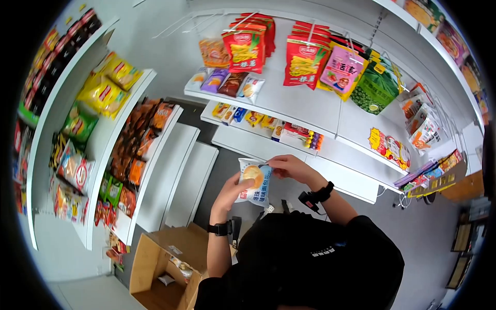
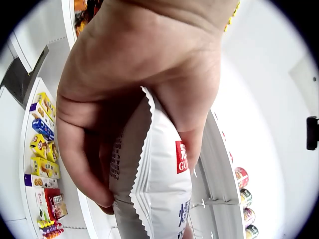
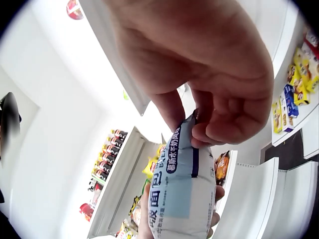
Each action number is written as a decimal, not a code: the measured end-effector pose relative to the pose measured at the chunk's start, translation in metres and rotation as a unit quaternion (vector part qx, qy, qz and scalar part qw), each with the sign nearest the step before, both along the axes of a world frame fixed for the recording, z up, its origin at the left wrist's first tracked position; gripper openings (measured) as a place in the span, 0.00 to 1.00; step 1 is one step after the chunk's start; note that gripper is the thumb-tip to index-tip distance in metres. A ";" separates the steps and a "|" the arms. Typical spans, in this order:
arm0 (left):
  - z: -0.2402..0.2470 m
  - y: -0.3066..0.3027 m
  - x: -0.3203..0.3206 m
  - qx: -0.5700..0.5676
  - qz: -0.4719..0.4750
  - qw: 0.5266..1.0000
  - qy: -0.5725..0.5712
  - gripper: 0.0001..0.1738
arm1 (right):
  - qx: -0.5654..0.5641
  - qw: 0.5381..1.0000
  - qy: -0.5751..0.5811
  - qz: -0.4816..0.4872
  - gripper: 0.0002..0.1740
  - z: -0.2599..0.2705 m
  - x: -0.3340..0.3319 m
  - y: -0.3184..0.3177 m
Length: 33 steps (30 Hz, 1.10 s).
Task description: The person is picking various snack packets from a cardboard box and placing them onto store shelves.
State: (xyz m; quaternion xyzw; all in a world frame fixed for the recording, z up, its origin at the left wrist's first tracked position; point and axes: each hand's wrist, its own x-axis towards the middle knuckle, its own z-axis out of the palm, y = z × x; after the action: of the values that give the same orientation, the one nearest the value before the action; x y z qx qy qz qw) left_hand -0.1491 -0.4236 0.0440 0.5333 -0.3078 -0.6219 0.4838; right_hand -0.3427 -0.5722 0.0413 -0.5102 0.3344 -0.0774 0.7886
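Note:
A white and blue bread packet, with round buns pictured on its front, is held up before the person's chest. The left hand grips its left side, thumb across the front. In the left wrist view, the fingers lie behind the packet, and its crimped edge faces the camera. Thumb and fingers of the right hand pinch the upper right corner. That pinch shows closely in the right wrist view, where the right hand covers the tip of the packet. The packet looks puffed up.
White shelves in front carry hanging red snack bags and a row of small packets. Yellow chip bags stand on the left shelves. An open cardboard box with a few packets inside is at the lower left.

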 end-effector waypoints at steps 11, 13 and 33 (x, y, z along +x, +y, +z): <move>-0.036 -0.099 -0.024 -0.036 0.015 0.999 0.004 0.27 | 0.056 0.996 -0.012 -0.062 0.31 -0.018 -0.025 -0.005; -0.035 -0.112 -0.020 -0.044 0.010 0.999 0.011 0.29 | 0.057 0.995 -0.019 -0.080 0.30 -0.024 -0.017 -0.013; -0.048 -0.217 0.118 -0.059 -0.056 0.997 0.005 0.36 | 0.053 0.967 -0.084 -0.233 0.26 -0.040 0.121 -0.091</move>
State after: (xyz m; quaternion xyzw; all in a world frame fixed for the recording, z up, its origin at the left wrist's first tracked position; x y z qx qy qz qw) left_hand -0.0314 -0.6409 -0.0045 0.4824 -0.3712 -0.6316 0.4802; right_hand -0.2215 -0.6635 0.0013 -0.3667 0.3804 -0.2840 0.8001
